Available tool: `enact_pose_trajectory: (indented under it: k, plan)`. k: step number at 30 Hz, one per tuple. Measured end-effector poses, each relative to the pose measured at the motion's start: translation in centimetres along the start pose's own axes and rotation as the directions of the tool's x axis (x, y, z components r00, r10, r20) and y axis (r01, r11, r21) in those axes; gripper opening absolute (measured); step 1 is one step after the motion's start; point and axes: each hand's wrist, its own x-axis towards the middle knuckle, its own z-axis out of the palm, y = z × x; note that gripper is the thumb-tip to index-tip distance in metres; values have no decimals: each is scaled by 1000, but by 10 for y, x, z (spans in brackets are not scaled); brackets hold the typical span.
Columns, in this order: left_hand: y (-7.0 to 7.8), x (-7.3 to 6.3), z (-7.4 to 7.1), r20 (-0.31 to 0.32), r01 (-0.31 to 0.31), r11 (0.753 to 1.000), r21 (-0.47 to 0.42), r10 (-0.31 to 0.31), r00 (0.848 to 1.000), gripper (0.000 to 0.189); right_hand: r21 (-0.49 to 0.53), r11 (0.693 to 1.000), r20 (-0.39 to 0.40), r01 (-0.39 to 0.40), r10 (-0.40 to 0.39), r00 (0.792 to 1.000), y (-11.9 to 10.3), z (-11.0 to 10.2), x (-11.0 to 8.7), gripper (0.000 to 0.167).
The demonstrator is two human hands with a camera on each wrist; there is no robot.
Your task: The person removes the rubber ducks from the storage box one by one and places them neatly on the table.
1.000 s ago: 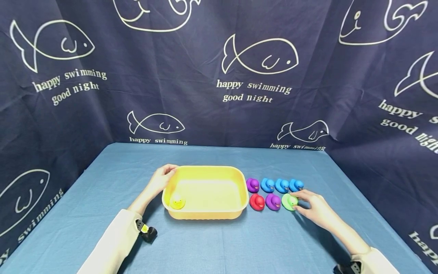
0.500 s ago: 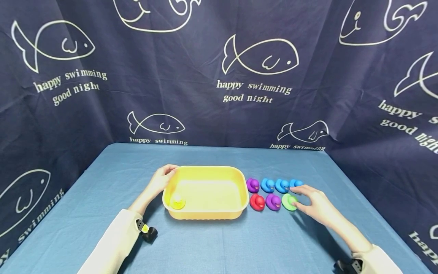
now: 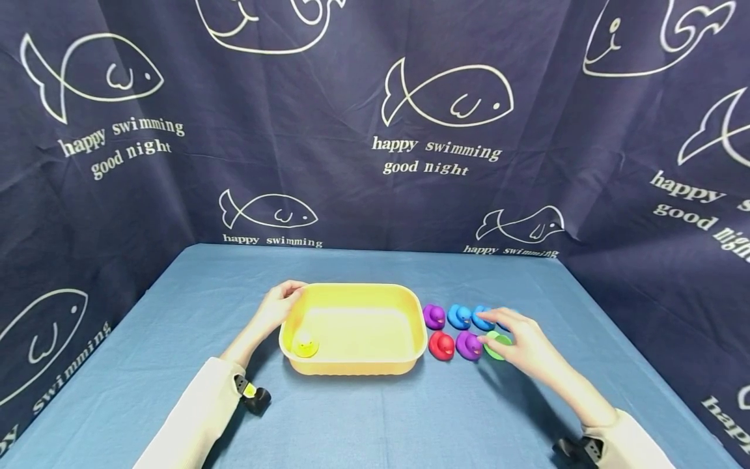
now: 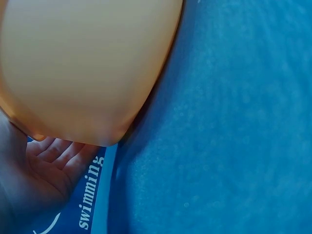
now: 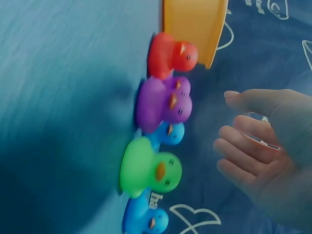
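Observation:
My left hand (image 3: 280, 306) grips the back left corner of a yellow plastic tub (image 3: 351, 369); in the left wrist view its fingers (image 4: 61, 153) reach behind the tub's end wall. A yellow rubber duck (image 3: 305, 346) sits inside, at the front left corner. My right hand (image 3: 527, 342) hovers over the ducks right of the tub, thumb and fingers spread, holding nothing. Under it, partly covered in the head view, is a green rubber duck (image 5: 151, 168). Beside that one stand a purple duck (image 3: 466, 346) and a red duck (image 3: 441, 346).
The back row holds another purple duck (image 3: 434, 316) and blue ducks, among them one blue duck (image 3: 459, 317) left of my fingers; my hand hides the row's right end. Blue cloth (image 3: 328, 423) covers the table. A dark fish-print curtain (image 3: 340, 156) surrounds it at back and sides.
My right hand has come off the green duck, risen and shifted left over the ducks, now covering the rightmost blue one. The left hand and tub stay put.

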Motion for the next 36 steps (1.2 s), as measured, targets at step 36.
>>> enact_pose_trajectory:
  k: [36]
  plan:
    - [2, 0, 0, -6, 0, 1000, 13, 0, 1000, 28, 238, 969, 91, 67, -91, 992, -59, 41, 52, 44]
